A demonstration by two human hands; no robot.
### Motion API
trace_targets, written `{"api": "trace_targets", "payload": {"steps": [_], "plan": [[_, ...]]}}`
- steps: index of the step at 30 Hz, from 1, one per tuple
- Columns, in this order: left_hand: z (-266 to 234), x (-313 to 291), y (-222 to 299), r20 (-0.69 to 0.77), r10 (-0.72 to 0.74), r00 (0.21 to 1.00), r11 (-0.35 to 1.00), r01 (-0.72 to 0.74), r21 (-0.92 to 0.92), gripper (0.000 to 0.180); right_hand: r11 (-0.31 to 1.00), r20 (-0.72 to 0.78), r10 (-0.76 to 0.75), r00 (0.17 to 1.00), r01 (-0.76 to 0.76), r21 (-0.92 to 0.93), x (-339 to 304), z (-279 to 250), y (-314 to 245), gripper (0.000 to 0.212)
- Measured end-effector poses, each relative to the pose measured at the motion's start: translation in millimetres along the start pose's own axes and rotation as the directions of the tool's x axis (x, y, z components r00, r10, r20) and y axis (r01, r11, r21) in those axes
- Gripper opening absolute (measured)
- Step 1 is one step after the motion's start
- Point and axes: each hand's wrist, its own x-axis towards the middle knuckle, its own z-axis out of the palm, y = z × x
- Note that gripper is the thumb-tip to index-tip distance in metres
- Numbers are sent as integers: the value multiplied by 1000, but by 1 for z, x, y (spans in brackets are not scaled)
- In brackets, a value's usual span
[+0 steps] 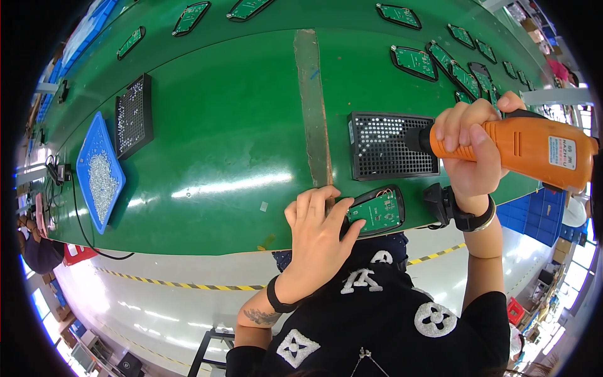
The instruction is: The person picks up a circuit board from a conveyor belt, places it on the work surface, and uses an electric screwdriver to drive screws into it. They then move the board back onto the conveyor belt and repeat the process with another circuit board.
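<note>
My left hand (317, 229) rests on the near edge of the green conveyor belt (220, 144), its fingers holding the left side of a black housing with a green circuit board (377, 212) in it. My right hand (468, 147) is wrapped around an orange electric screwdriver (534, 147), held level above the belt with its black tip pointing left over a black perforated screw tray (389, 146). The driver's tip is apart from the circuit board.
A row of several more boards in black housings (414, 61) runs along the belt's far and right side. At the left lie a blue tray of small screws (100, 173) and a second black perforated tray (133, 116). A worn seam strip (312, 107) crosses the belt.
</note>
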Motion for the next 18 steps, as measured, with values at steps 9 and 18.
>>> {"api": "trace_targets", "payload": {"steps": [9,18], "plan": [[0,0,-1,1,-5,1000,1000,5,-15,33,1000,7,25,1000,-25,9,-1,-1,4,37],[12,11,6,-25,89,996,996,-90,-20,34,999,13,25,1000,-24,-30,1,0,0,36]]}}
